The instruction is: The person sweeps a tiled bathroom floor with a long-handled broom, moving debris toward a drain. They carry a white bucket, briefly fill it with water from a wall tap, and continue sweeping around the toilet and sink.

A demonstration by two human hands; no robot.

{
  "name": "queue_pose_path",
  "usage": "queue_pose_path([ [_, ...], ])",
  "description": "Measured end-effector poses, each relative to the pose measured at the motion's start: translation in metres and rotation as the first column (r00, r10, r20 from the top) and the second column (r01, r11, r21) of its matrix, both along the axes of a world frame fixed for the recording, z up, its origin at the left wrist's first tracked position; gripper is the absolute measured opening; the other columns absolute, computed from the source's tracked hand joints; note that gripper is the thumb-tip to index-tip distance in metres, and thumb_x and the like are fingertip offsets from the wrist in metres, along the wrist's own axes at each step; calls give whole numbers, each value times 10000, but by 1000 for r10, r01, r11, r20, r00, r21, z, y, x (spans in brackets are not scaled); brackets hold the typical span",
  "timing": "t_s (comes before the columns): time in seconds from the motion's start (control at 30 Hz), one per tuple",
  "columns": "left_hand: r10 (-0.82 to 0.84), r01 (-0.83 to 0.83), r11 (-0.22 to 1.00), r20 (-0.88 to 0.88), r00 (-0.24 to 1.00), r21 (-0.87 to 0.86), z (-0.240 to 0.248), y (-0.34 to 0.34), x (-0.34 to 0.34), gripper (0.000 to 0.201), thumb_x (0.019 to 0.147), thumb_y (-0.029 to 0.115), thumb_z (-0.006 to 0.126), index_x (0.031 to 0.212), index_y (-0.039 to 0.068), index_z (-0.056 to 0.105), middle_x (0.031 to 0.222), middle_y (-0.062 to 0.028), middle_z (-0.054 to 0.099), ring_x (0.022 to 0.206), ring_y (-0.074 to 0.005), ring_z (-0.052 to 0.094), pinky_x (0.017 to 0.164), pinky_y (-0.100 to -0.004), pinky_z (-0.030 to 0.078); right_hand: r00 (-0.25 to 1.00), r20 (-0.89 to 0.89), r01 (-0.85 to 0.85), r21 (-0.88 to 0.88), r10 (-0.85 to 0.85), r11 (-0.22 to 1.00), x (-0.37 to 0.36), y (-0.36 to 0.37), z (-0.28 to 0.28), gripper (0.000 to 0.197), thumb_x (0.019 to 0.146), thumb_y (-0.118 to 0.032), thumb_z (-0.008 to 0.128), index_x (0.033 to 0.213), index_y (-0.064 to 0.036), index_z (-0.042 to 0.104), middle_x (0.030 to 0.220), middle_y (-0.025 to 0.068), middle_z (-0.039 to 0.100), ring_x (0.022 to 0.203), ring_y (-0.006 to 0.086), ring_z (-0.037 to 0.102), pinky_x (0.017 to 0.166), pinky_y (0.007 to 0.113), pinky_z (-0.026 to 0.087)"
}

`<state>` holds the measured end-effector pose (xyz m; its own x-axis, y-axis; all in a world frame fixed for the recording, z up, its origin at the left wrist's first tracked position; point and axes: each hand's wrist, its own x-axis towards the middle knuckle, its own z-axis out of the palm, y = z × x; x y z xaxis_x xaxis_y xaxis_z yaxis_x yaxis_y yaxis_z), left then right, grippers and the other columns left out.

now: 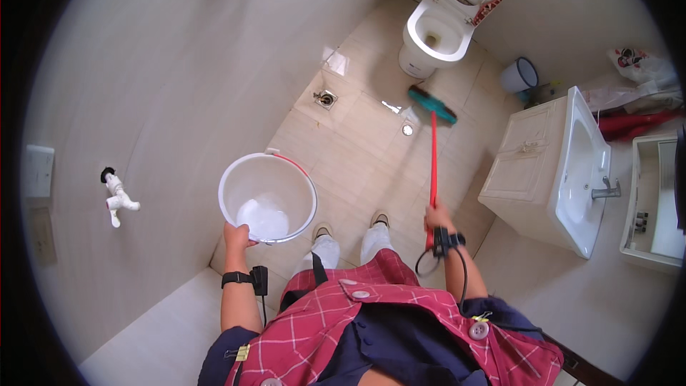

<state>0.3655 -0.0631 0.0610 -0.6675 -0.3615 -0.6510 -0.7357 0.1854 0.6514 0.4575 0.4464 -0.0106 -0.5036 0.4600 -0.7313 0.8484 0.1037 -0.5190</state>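
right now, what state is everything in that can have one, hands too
Left hand: closed on the rim of the bucket
Right hand: closed around the broom
Bucket: mouth up
Broom: head on floor
Toilet: open, lid up
Wall tap: no stream visible
Basin faucet: no stream visible
Cabinet doors: shut

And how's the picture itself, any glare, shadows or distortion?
Head view: white glare shows on the floor tiles just left of the teal broom head; head view: a soft shadow darkens the tiles beside the vanity cabinet; head view: the fisheye lens leaves black, rounded corners, while the bucket shows clearly.
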Motion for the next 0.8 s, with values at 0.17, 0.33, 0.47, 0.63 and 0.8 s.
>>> queue_pose_path([
  [0.17, 125, -125, 992, 70, 990, 1, -21, -35, 4, 431, 727, -40, 426, 1151, -53, 506, 934, -231, 622, 666, -345, 664, 415, -379, 563, 998, 55, -11, -212, 23, 977, 44, -17, 147, 550, 882, -114, 502, 1404, -212, 362, 599, 8, 474, 415, 99, 443, 351, 269, 382],
  [0.33, 146, -143, 989, 117, 982, -36, -15, -46, -1, 420, 728, -40, 424, 1140, -56, 511, 943, -229, 620, 686, -351, 665, 429, -401, 568, 980, 63, -179, -140, 189, 974, 19, -32, 218, 506, 899, -148, 537, 1381, -109, 386, 596, 24, 506, 416, 101, 448, 350, 266, 373],
  [0.47, 190, -191, 982, 52, 980, 10, -4, -58, 3, 436, 735, -22, 434, 1166, -67, 480, 953, -230, 615, 685, -329, 664, 465, -392, 572, 967, -71, -248, -81, 243, 965, -45, -47, 181, 439, 916, -162, 516, 1336, -61, 436, 579, 30, 517, 409, 106, 468, 352, 266, 385],
  [0.63, 238, -237, 970, -13, 971, 45, 5, -73, 18, 441, 739, -18, 443, 1176, -69, 465, 960, -235, 611, 694, -326, 664, 493, -392, 576, 978, -179, -128, -101, 109, 987, -165, -81, 68, 428, 874, -103, 495, 1301, -97, 462, 556, 34, 489, 381, 128, 453, 332, 290, 385],
  [0.8, 241, -241, 971, 19, 970, 2, 6, -83, 29, 447, 741, -32, 424, 1185, -60, 461, 973, -233, 609, 728, -337, 665, 502, -402, 576, 951, -232, -238, -130, 204, 963, -201, -131, 14, 146, 850, -65, 469, 995, -51, 481, 517, 44, 451, 360, 164, 448, 319, 319, 375],
])
